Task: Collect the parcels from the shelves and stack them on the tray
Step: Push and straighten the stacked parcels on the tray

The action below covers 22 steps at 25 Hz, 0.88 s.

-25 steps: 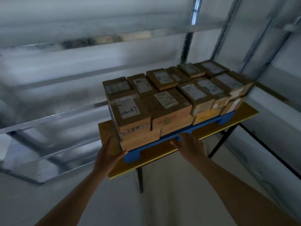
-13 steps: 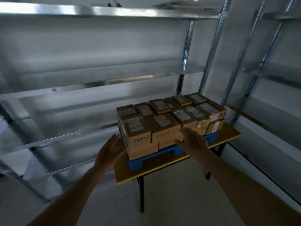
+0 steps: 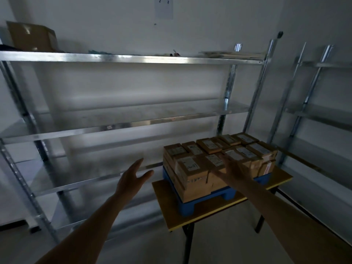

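Observation:
Several brown cardboard parcels [image 3: 192, 169] with white labels are stacked in two layers on a blue tray [image 3: 187, 208], which rests on a small yellow-edged table [image 3: 165, 202]. My left hand [image 3: 131, 180] hovers open in the air left of the stack, fingers spread, holding nothing. My right hand [image 3: 231, 168] is open with its fingers apart in front of the near middle parcels; I cannot tell whether it touches them. The metal shelves [image 3: 122, 128] behind hold no parcels at the middle levels.
A large cardboard box [image 3: 32, 36] sits on the top shelf at the left, with flat items [image 3: 230, 54] at its right end. A second metal rack [image 3: 314, 115] stands to the right. Grey floor lies below the table.
The view has pulled back and tilted up, so the stack looks smaller. Both hands have lifted away from the tray's front edge; the left one moved left, clear of the parcels.

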{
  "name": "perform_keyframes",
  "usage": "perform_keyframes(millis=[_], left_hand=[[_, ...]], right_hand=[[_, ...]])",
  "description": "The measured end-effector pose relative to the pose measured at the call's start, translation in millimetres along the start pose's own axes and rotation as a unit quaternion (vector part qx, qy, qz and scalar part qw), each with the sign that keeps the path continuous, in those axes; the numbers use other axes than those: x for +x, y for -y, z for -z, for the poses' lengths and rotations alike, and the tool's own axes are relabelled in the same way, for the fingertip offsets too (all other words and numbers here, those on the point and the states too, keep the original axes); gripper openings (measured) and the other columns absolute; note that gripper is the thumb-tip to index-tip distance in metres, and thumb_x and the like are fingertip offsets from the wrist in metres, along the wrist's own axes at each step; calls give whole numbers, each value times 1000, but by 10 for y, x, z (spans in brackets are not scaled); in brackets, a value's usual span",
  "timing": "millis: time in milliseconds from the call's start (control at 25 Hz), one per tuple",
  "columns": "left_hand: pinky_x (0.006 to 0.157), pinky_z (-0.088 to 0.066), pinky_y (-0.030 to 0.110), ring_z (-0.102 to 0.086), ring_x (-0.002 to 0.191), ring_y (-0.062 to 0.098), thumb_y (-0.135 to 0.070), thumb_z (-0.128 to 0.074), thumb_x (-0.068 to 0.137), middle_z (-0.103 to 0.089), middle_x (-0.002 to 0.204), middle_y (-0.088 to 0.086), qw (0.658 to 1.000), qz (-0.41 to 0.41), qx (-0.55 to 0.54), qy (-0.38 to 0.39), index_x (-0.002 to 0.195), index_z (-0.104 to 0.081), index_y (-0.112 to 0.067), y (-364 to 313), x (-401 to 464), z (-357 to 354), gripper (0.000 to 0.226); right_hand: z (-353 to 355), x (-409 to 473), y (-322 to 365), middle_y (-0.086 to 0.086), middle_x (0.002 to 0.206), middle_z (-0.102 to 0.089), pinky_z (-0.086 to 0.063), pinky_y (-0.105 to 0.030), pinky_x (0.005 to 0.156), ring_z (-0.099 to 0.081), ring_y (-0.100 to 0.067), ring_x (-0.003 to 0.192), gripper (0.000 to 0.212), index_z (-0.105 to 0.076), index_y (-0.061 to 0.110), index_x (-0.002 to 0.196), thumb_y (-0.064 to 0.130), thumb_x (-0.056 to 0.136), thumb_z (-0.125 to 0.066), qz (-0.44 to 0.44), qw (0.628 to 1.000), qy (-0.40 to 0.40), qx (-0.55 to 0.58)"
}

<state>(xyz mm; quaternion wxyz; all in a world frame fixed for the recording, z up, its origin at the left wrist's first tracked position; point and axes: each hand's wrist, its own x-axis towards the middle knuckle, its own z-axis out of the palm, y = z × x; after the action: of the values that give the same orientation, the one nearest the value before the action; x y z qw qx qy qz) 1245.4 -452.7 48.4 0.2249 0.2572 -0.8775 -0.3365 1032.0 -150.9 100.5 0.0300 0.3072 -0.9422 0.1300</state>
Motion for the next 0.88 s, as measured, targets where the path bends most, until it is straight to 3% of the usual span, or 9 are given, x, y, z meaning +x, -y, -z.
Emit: perform_keyframes(millis=[120,360,680,880], left_hand=[[111,-36,47,-33,143,26,-80,-47,78,-32,158,0,999,-18,-23,27,152,-26,-34,342,73,292,90],[110,-35,46,-33,142,27,-72,-50,85,-31,159,3,994,-25,-44,93,153,-24,-32,915,305,492,83],[113,-31,47,-29,145,26,-74,-46,80,-27,160,1,987,-19,-33,154,154,-21,-30,1209,1011,-28,90],[110,-35,47,-33,142,27,-80,-49,78,-31,158,3,979,-19,-19,200,154,-23,-30,1347,1583,-454,95]], right_hand=[[-241,-165,414,-1,160,-33,-43,-45,106,-40,-27,140,87,-19,28,157,72,88,-50,-49,998,31,-32],[-602,-315,1032,-1,155,-39,-45,-42,102,-46,-27,134,88,-22,22,156,69,88,-55,-123,991,40,-18],[-1144,77,942,-2,161,-30,-42,-43,106,-41,-28,139,96,-19,20,158,75,86,-52,-226,972,65,-9],[-1578,345,814,2,156,-39,-46,-40,102,-48,-26,134,96,-26,24,153,81,80,-52,-267,958,99,13]])
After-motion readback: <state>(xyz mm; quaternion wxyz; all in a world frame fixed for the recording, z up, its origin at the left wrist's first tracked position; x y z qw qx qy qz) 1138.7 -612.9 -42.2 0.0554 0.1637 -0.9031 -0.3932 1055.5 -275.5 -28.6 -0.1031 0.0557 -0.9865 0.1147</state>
